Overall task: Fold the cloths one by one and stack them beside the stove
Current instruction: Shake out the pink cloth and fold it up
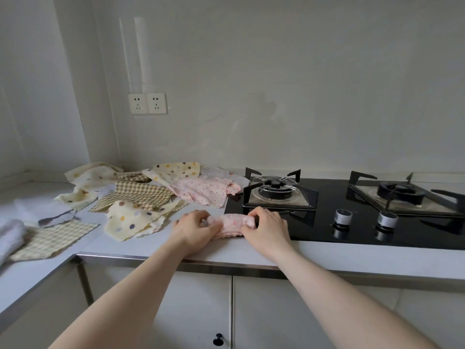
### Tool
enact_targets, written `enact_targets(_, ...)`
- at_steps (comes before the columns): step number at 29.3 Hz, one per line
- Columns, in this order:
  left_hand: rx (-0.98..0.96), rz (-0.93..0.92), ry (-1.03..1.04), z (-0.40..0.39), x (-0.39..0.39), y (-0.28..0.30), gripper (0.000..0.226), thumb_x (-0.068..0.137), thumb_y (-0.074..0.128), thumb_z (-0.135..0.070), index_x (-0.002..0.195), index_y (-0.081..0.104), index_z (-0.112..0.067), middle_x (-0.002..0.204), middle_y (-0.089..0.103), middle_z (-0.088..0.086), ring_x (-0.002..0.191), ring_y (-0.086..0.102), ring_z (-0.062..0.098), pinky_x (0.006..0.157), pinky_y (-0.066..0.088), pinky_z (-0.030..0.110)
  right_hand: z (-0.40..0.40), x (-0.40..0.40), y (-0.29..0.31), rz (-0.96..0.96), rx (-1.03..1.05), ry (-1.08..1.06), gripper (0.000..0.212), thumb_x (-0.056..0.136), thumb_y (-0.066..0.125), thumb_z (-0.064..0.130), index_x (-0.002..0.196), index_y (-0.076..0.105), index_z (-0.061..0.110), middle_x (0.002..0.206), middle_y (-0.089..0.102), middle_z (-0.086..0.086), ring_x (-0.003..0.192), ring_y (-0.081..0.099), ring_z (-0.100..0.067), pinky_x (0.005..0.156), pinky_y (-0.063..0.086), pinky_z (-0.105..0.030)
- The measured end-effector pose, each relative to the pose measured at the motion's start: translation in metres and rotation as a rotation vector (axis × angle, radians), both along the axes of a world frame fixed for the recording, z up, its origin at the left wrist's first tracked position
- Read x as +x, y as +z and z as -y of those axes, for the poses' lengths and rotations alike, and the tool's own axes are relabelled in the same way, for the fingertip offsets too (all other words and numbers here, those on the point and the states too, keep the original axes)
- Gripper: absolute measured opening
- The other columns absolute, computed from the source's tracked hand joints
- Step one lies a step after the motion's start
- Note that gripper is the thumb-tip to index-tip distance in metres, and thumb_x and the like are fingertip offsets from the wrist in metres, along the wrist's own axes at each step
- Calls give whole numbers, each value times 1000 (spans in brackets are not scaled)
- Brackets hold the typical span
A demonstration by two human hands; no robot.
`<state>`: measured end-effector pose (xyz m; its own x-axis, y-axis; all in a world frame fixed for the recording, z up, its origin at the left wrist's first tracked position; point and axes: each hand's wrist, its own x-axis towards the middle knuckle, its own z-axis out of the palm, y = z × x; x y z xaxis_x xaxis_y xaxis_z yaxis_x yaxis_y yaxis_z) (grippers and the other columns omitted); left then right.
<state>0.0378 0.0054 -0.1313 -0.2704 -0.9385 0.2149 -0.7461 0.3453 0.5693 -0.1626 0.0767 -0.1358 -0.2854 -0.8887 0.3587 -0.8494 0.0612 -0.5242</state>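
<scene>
One pink cloth (232, 226), folded into a narrow band, is held at the counter's (156, 244) front edge, just at the stove's (352, 215) 8 o'clock corner and overlapping the black glass. Its left end is pinched by the curled fingers of the left hand (195, 229), its right end by the curled fingers and thumb of the right hand (265, 229).

At 10 o'clock from the hands, a loose pile of unfolded cloths (141, 195) is spread over the counter: about three cream dotted ones, three beige checked ones and two pale pink floral ones can be counted, though overlaps make the total uncertain. Something white (10, 235) lies at 9 o'clock.

Two burners and two knobs (343, 216) are seen on the stove. Two wall sockets (147, 103) are mounted at 11 o'clock.
</scene>
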Motion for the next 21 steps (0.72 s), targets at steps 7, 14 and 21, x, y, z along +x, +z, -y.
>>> enact_targets(7,81,-400,-101,-5,1,5,18,91,72,-27,101,62,-16,89,70,8,76,63,19,68,50,26,-3,-6,2,260,-121,116,29,84,70,22,108,57,32,94,64,15,87,65,-8,85,56,-42)
enact_targets(14,52,-320,-99,-7,1,4,18,91,70,-27,80,59,-19,68,58,-5,67,53,14,63,40,29,-8,1,5,156,-48,100,15,89,62,35,101,69,32,104,67,16,98,62,-12,98,47,-40)
enact_targets(21,4,-348,-184,-8,4,7,13,92,73,-20,87,62,-22,69,61,-11,62,53,1,62,42,21,-10,-4,6,269,-70,143,15,82,62,30,94,57,38,85,68,17,79,63,-8,78,55,-43)
